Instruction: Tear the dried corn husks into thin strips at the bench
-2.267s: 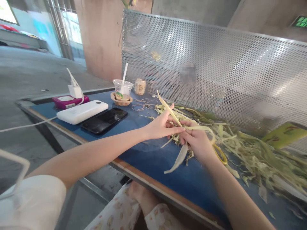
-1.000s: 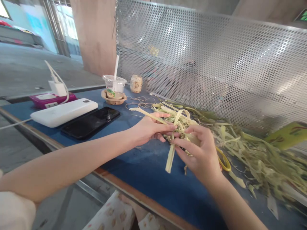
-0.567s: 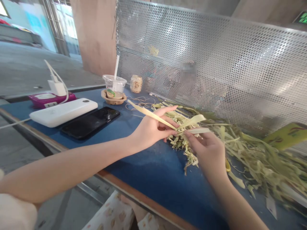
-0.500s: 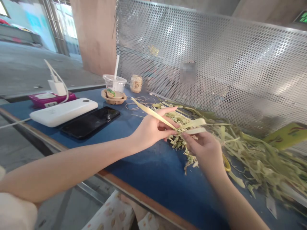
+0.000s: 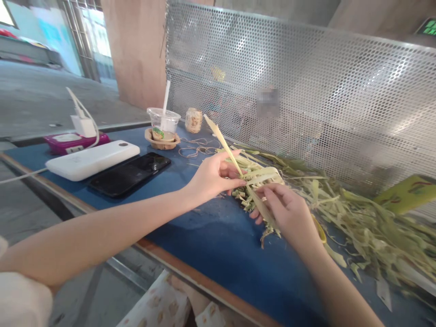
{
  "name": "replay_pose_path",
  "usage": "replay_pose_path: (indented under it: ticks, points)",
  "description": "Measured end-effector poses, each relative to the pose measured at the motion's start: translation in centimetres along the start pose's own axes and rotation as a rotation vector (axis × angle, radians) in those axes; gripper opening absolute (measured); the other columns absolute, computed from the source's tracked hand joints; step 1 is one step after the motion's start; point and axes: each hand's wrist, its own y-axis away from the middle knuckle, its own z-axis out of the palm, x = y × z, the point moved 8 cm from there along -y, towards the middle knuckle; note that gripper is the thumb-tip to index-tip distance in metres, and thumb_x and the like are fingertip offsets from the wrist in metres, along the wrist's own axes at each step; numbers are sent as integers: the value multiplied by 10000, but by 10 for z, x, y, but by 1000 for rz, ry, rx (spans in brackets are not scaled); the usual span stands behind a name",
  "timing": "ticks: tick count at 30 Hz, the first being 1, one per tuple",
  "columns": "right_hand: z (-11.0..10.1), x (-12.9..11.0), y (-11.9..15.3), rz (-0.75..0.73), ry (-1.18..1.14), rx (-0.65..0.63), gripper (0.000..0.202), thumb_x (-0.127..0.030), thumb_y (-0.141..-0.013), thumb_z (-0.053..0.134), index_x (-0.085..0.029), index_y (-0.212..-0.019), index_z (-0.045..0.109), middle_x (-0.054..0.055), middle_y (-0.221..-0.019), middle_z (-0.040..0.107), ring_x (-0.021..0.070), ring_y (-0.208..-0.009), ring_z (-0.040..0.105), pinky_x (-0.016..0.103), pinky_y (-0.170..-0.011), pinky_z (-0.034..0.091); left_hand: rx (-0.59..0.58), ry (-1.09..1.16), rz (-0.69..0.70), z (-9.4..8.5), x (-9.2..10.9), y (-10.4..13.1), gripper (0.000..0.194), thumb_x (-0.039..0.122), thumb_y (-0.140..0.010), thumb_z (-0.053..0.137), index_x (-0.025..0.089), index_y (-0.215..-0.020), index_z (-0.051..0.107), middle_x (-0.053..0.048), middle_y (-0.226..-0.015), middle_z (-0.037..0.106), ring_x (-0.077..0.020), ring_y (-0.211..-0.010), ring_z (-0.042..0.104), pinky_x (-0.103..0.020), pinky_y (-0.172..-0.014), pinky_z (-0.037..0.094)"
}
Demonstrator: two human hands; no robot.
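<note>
My left hand point(image 5: 213, 179) pinches pale yellow-green leaf strips, like corn husk, between thumb and fingers where they cross. One leaf strip point(image 5: 221, 138) sticks up and away from this pinch. Another folded strip point(image 5: 264, 175) loops to the right over a heap of plaited or shredded leaf pieces point(image 5: 242, 200). My right hand point(image 5: 289, 209) is closed around a strip point(image 5: 260, 204) that slants down from the left fingertips; part of the strip is hidden under the palm. Both hands are above the table, close to each other.
On the blue table point(image 5: 204, 245) lie a black phone point(image 5: 131, 175), a white power bank point(image 5: 93, 159) and a purple box with a charger point(image 5: 59, 143). A plastic cup point(image 5: 163, 122), a can point(image 5: 194, 120) and string point(image 5: 197, 147) stand farther back. Loose leaves point(image 5: 361, 218) cover the right side, before a perforated metal screen point(image 5: 306, 91).
The upright strip has swung steeper. My right hand has lowered, and a strip now slants down into it. My left hand has shifted slightly left.
</note>
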Motion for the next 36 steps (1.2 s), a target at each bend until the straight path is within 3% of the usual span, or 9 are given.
replay_pose_path:
  ticks: [4, 7, 11, 15, 18, 23, 28, 33, 36]
  points:
    - [3, -11, 2, -206, 35, -97, 183, -240, -790, 512, -221, -972, 499, 18, -771, 673, 159, -681, 669, 276, -639, 547, 30, 44, -48, -6, -5, -2, 743, 174, -612, 740, 140, -1266, 389, -83, -889, 663, -85, -486, 539, -232, -428, 439]
    - [8, -27, 10, -488, 322, -109, 291, -143, -805, 462, -243, -1071, 525, 30, -917, 657, 151, -835, 643, 273, -740, 524, 19, 73, -90, -5, -9, -1, 718, 161, -617, 734, 129, -1248, 392, -81, -905, 648, -78, -466, 538, -229, -415, 433]
    - [13, -45, 28, -841, 687, -9, 267, -137, -843, 445, -230, -1037, 603, 54, -939, 639, 159, -862, 602, 276, -768, 489, -9, 55, -98, 1, -7, 1, 707, 127, -626, 714, 97, -1243, 370, -63, -869, 624, -65, -439, 516, -225, -396, 433]
    - [7, -61, 39, -992, 863, 192, 187, -164, -812, 535, -257, -898, 672, 45, -836, 633, 180, -828, 563, 313, -742, 437, -66, -46, -3, 11, 2, 5, 775, 146, -638, 701, 129, -1305, 306, -38, -813, 612, -98, -540, 540, -199, -397, 437]
    - [-2, -66, 36, -944, 857, 298, 150, -197, -798, 562, -256, -870, 679, 60, -952, 635, 224, -927, 557, 382, -804, 388, -136, -98, 23, 19, 3, 9, 797, 179, -667, 679, 189, -1343, 258, -22, -790, 603, -124, -620, 559, -188, -421, 438]
    - [-8, -55, 20, -742, 660, 171, 111, -188, -809, 534, -205, -826, 642, 34, -828, 673, 179, -799, 617, 330, -767, 425, -207, -137, 33, 26, 1, 13, 858, 132, -661, 676, 226, -1369, 202, 4, -747, 578, -141, -703, 569, -205, -502, 468]
    - [-14, -49, 15, -600, 565, 214, 62, -201, -766, 562, -190, -793, 616, 19, -771, 662, 155, -684, 625, 252, -627, 472, -284, -116, -24, 31, -2, 15, 845, 244, -728, 638, 225, -1388, 110, -10, -795, 599, -87, -525, 530, -235, -481, 445]
    - [-14, -47, 15, -569, 589, 238, 74, -237, -736, 600, -186, -791, 603, 10, -717, 645, 154, -668, 617, 245, -620, 473, -268, -130, -52, 29, -4, 14, 828, 320, -708, 657, 209, -1369, 172, 6, -747, 592, -87, -488, 514, -224, -443, 398]
    - [-18, -46, 13, -543, 641, 217, 96, -261, -749, 589, -195, -816, 609, 17, -757, 653, 161, -693, 614, 260, -640, 464, -196, -154, -58, 22, -3, 11, 793, 312, -713, 649, 195, -1362, 207, 11, -726, 590, -76, -461, 481, -220, -427, 387]
